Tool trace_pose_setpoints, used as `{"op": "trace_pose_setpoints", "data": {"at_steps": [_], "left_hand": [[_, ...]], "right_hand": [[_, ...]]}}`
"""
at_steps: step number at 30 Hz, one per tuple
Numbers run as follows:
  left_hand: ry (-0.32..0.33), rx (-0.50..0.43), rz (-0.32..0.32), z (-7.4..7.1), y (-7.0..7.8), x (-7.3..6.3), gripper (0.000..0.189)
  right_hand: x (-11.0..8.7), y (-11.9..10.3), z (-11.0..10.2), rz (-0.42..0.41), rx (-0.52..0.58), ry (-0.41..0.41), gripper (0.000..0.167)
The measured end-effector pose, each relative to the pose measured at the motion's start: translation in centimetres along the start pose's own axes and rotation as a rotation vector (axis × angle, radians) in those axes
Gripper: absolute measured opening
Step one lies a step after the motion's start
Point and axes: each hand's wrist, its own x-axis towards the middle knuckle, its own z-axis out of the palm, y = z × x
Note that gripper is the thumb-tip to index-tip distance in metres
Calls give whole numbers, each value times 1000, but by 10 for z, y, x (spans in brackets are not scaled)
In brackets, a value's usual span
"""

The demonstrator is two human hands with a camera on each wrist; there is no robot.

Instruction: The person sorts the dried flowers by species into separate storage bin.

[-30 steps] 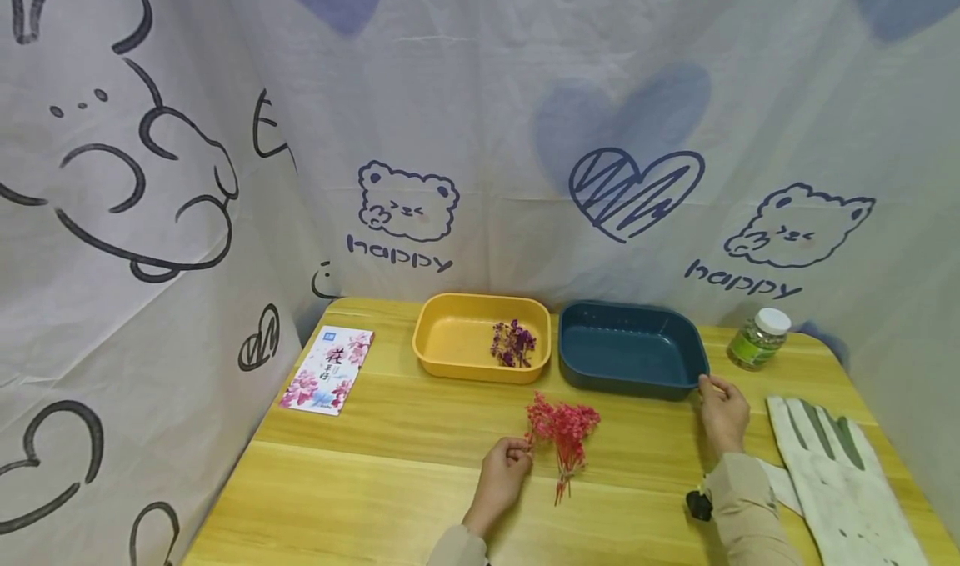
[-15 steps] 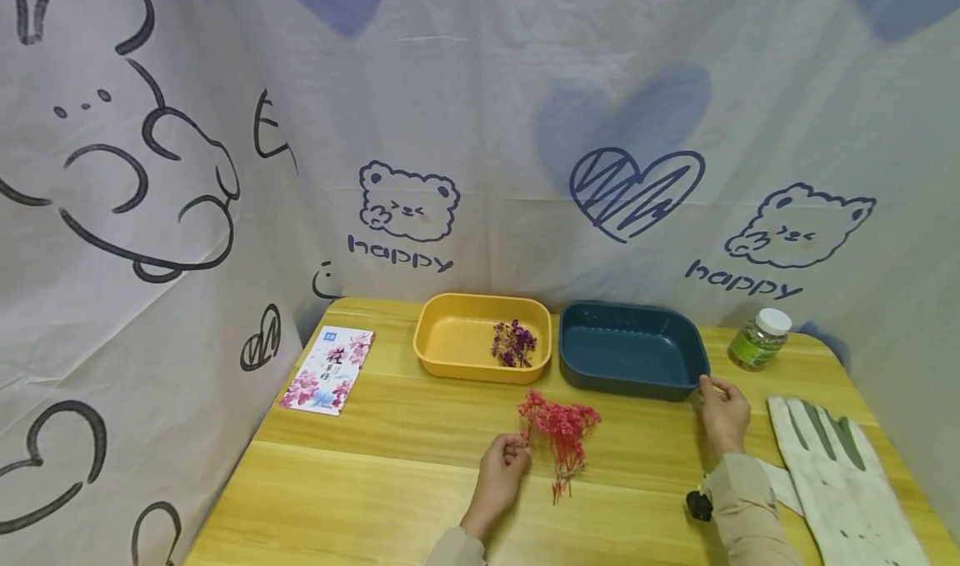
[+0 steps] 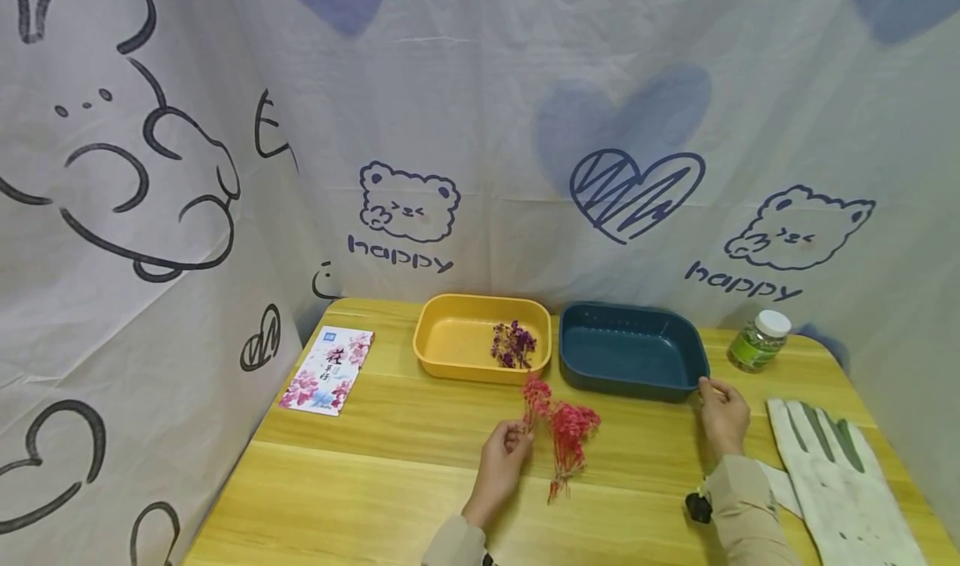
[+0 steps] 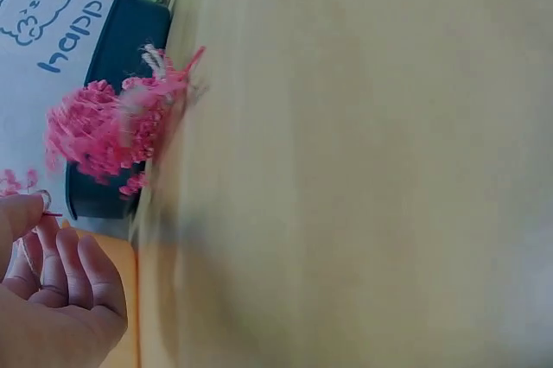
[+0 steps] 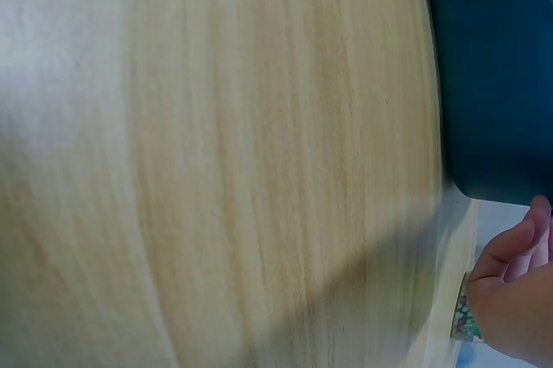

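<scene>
Your left hand (image 3: 501,466) is drawing a pink sprig (image 3: 536,395) away from the bunch (image 3: 572,434); since the earlier frame, the sprig's head is rising clear, near the yellow tray (image 3: 453,341). Your left fingers are pinching its stem, while your right hand (image 3: 725,416) is staying put, gripping the blue tray (image 3: 630,353) at its near right corner. Wood table (image 3: 360,483) is stretching wide to the left of your left hand and between the bunch and your right arm; both trays are standing along the back edge. In the left wrist view, a red stem end is poking past your thumb, which the head view is not revealing. You are facing 2 trays, 1 sprig, 1 bunch lying on the table, 1 purple cluster (image 3: 513,345) inside the yellow tray, 1 jar (image 3: 757,341) and 1 packet (image 3: 328,372).
</scene>
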Motion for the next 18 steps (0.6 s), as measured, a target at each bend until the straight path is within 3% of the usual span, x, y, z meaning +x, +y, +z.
{"op": "trace_pose_setpoints", "data": {"at_steps": [9,18], "left_hand": [[-43,-7,24,14,26,26,25],[-75,59,59,31,40,56,25]], "right_hand": [[3,2,-1,1,1,-2,54],[1,0,1,-22,-16,22,48]]}}
